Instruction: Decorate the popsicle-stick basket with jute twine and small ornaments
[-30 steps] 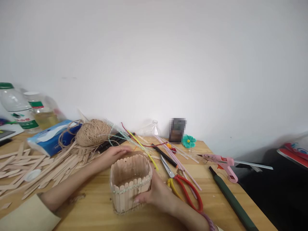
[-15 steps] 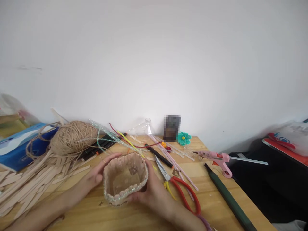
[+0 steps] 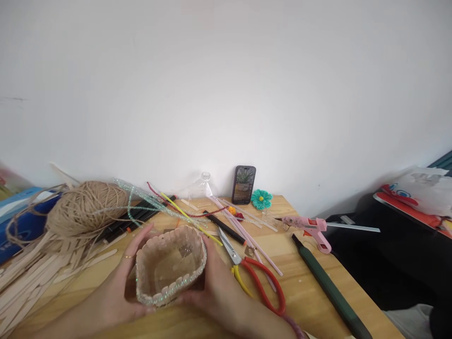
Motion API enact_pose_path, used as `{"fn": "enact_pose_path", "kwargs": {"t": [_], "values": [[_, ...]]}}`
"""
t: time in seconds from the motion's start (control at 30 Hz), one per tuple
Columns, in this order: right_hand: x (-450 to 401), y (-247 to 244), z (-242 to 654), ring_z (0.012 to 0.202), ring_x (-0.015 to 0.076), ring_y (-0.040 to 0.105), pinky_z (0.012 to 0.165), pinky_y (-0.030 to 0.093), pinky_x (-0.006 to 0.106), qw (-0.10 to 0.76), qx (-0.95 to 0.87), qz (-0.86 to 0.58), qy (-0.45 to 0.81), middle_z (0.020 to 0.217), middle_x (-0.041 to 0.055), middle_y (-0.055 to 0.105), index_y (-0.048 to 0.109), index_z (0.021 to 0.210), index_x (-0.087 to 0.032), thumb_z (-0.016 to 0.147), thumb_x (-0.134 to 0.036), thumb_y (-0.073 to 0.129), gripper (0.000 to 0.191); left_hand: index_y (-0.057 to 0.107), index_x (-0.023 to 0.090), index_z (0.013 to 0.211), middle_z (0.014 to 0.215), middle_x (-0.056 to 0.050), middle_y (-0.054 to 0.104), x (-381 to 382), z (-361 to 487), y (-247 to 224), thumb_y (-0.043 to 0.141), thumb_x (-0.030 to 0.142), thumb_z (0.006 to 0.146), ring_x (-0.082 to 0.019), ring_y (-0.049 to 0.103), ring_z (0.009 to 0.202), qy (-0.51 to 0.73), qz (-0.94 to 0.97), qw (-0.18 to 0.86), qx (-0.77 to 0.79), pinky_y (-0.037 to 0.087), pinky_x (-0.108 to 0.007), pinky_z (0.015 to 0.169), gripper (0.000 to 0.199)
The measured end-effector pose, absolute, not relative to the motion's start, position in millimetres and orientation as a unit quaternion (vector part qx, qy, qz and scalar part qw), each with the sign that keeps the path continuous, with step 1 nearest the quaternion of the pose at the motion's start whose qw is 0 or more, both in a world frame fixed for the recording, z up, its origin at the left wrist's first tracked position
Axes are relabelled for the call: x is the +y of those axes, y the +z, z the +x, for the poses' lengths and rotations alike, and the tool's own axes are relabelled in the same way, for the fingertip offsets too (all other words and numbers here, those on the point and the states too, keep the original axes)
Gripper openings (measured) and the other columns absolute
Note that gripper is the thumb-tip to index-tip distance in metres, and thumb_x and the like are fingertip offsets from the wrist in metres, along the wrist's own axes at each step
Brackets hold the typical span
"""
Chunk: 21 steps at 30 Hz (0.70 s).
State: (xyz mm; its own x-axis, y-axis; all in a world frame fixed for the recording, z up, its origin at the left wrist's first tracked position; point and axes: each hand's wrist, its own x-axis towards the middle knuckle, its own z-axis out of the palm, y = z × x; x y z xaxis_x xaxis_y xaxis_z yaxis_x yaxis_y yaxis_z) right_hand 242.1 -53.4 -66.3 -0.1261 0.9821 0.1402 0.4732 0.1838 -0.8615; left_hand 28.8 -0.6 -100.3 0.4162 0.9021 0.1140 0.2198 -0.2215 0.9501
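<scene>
A small basket (image 3: 169,289) of wooden sticks, with a glittery pale green strand around its rim, is tilted so its inside shows. My left hand (image 3: 129,278) grips its left side, the thumb low at the front and the fingers along the far side. On the right side my right hand (image 3: 212,278) holds it too, thumb under the front edge. Scissors (image 3: 261,282) with red and yellow handles lie just right of my right hand. A ball of twine (image 3: 88,207) and many loose wooden sticks (image 3: 38,273) are left of my left hand.
A phone (image 3: 243,185) leans on the wall beside a teal flower (image 3: 262,199). Pipe cleaners (image 3: 183,214), black markers (image 3: 226,228), pink glue sticks (image 3: 254,240) and a clear bottle top (image 3: 203,186) lie behind the basket. A pink glue gun (image 3: 310,226) and a dark green tool (image 3: 328,287) are at right.
The view has shifted, so things on the table appear further left. My left hand has closed more around the basket's left side, its thumb now at the lower front.
</scene>
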Motion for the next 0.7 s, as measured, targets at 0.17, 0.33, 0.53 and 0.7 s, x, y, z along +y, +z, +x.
{"fn": "enact_pose_path", "kwargs": {"t": [0.17,0.33,0.53,0.7], "values": [[-54.8,-39.5,280.9,0.119,0.0243,0.053,0.099,0.044,0.038,0.271,-0.717,-0.604,0.218,0.131,0.0141,0.054,0.034,0.134,-0.017,0.078,-0.026,0.066,0.065,0.002,0.034,0.144,0.152,-0.012,0.020,10.5,14.2,-109.2,0.077,0.043,0.061,-0.040,0.031,0.134,0.297,0.744,0.464,0.377,0.032,-0.054,0.106,0.113],[-25.4,-35.0,353.0,0.128,0.0305,0.042,0.100,0.038,0.051,0.255,-0.698,-0.668,0.033,0.135,0.0237,0.045,0.034,0.127,-0.012,0.092,-0.031,0.039,0.040,0.002,0.042,0.143,0.154,-0.005,0.019,14.4,11.1,-116.1,0.079,0.033,0.061,-0.037,0.032,0.134,0.286,0.735,0.480,0.385,0.040,-0.050,0.102,0.113],[12.8,-63.4,380.5,0.137,0.0335,0.024,0.105,0.032,0.054,0.181,-0.710,-0.679,-0.026,0.132,0.0270,0.047,0.016,0.141,-0.001,0.093,-0.047,0.037,0.070,0.004,0.043,0.143,0.153,-0.002,0.024,14.9,11.6,-118.0,0.079,0.033,0.061,-0.036,0.031,0.134,0.289,0.746,0.478,0.363,0.039,-0.049,0.103,0.112],[27.7,-72.8,365.1,0.140,0.0335,0.016,0.110,0.023,0.051,0.128,-0.727,-0.671,-0.069,0.146,0.0246,0.031,0.024,0.141,0.001,0.089,-0.062,0.035,0.082,0.003,0.044,0.143,0.153,0.000,0.025,14.6,10.3,-115.6,0.079,0.030,0.061,-0.034,0.030,0.135,0.279,0.768,0.440,0.372,0.035,-0.048,0.106,0.113]]}}
